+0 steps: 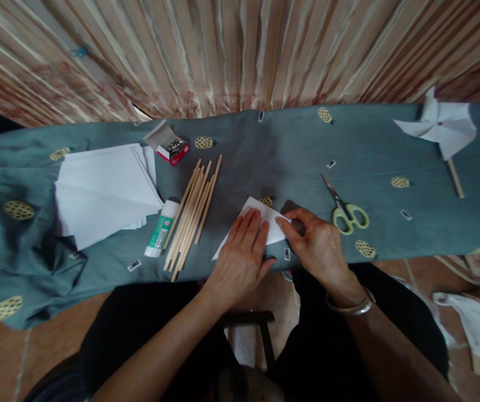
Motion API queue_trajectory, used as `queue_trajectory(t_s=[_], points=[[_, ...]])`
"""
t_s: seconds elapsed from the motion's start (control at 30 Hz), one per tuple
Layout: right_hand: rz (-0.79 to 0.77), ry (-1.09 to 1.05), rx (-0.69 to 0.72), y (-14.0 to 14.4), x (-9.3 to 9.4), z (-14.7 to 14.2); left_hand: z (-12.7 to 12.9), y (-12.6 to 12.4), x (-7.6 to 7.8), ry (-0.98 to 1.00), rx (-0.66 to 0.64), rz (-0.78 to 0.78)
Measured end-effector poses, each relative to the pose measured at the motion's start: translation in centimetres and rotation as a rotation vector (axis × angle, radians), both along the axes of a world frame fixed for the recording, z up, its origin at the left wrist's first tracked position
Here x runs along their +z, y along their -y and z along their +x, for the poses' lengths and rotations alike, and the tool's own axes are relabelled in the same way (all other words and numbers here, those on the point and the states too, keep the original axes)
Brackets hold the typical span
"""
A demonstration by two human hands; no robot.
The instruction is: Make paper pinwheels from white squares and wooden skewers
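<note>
Folding: likely the step in hand.
Next move: probably calls for pressing a crease.
White paper (271,220): on the cloth (257,151), near its front edge; sharp corner points near-left, long axis slanting away rightward.
Left hand (240,259): flat atop, not gripping.
Right hand (317,240): thumb and forefinger pinching the paper's right end.

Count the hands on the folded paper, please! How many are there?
2. The left hand lies flat on the folded white paper, and the right hand pinches its right corner. No other hands show.
</note>
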State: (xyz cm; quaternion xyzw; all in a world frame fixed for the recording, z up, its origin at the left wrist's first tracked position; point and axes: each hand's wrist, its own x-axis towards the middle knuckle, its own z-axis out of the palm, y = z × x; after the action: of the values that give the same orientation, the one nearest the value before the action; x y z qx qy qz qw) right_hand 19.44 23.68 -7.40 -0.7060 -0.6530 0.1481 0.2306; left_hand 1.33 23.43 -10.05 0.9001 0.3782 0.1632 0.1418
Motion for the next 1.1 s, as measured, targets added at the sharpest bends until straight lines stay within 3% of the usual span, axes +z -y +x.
queue_trajectory(t_s=[0.57,0.8,1.1], points=[[0.201,0.166,0.140,0.4,-0.4,-0.3,0.1,0.0,-0.6,-0.074,0.001,0.069],[0.156,0.127,0.156,2.5,-1.7,-0.8,0.2,0.0,-0.4,-0.107,-0.003,0.072],[0.144,0.079,0.078,2.6,-2.6,-1.4,0.3,-0.1,-0.4,-0.138,-0.010,0.060]])
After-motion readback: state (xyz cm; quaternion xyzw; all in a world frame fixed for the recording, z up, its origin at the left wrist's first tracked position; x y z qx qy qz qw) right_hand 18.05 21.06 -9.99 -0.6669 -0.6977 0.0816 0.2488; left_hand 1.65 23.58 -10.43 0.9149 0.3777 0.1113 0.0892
